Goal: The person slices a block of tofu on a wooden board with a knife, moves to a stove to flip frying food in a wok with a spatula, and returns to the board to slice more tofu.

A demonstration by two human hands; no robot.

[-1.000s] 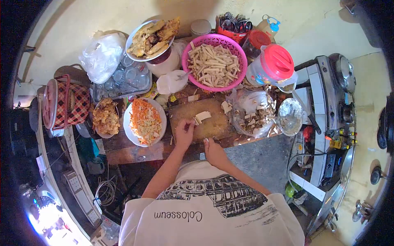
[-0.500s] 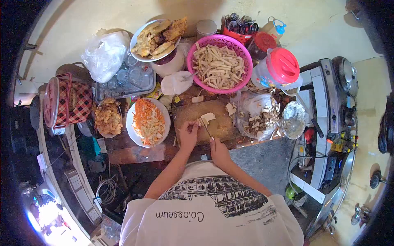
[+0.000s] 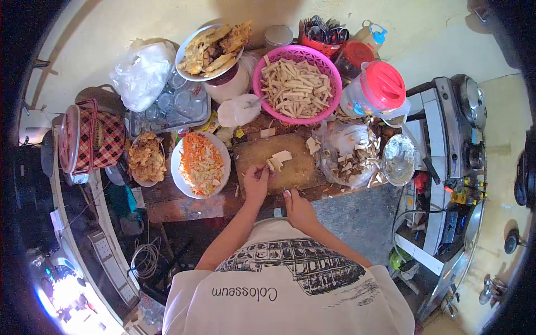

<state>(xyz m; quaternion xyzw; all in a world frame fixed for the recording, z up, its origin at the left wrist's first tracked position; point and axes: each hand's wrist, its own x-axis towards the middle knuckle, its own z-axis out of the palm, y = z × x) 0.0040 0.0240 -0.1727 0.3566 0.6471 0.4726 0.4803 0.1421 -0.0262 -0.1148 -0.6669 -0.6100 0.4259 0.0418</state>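
Note:
My left hand (image 3: 256, 182) is over the left part of a wooden cutting board (image 3: 304, 174), its fingers bent and pinched at cut pale strips (image 3: 273, 163). A flat pale slice (image 3: 283, 156) lies just beyond those strips. My right hand (image 3: 300, 207) is closed at the board's near edge, around a knife handle (image 3: 287, 194). The knife's blade is hard to make out now. Beyond the board stands a pink basket (image 3: 257, 84) filled with pale cut sticks (image 3: 298, 86).
Left of the board are a plate of shredded orange and pale vegetables (image 3: 202, 164) and a bowl of fried food (image 3: 147, 159). A plastic bag with peelings (image 3: 354, 159) and a metal bowl (image 3: 398, 160) are at the right. A pink-lidded pitcher (image 3: 379, 89) stands behind.
The knife has come away from the pale pieces, back toward me, with my right hand slightly lower. My left hand stays by the pieces, where more cut strips now show.

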